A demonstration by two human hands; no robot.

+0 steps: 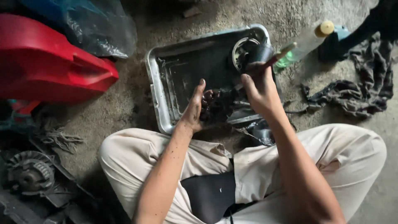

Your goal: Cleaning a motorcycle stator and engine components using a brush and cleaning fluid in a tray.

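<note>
Cream-trousered crossed legs fill the bottom of the frame, both forearms reaching up to a dented silver metal tray on the concrete floor at centre. Over the tray's lower edge, the left hand curls its fingers around a small dark greasy metal part. Just right of it, the right hand is closed around a brush with a pale wooden handle, its bristle end hidden. A clear plastic bottle with a yellow cap lies at upper right, beside a dark crumpled rag. A red plastic panel occupies the upper left.
</note>
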